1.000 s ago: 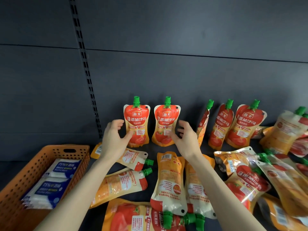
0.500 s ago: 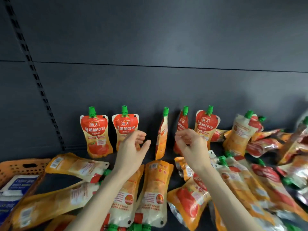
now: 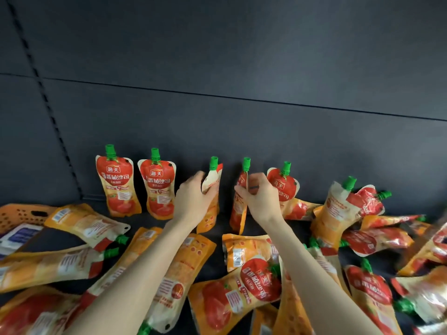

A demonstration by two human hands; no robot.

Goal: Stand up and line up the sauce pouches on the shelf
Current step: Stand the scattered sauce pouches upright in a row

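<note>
Two red-and-orange sauce pouches with green caps (image 3: 117,182) (image 3: 158,186) stand upright, fronts forward, against the dark back wall. My left hand (image 3: 193,199) grips a third upright pouch (image 3: 211,180) that is turned edge-on. My right hand (image 3: 260,197) pinches a fourth pouch (image 3: 240,201), also edge-on. Just right of it stands a fifth pouch (image 3: 285,184), partly hidden by my right hand. Several more pouches (image 3: 244,288) lie flat across the dark shelf (image 3: 60,240) in front.
An orange plastic basket (image 3: 21,213) with blue-and-white packs sits at the far left. A pile of fallen pouches (image 3: 350,213) crowds the right side. The slotted shelf upright (image 3: 48,105) runs up the back wall at left.
Both hands have left the two front-facing pouches and moved right; each now holds an edge-on pouch. The view has shifted right, pushing the basket to the frame edge.
</note>
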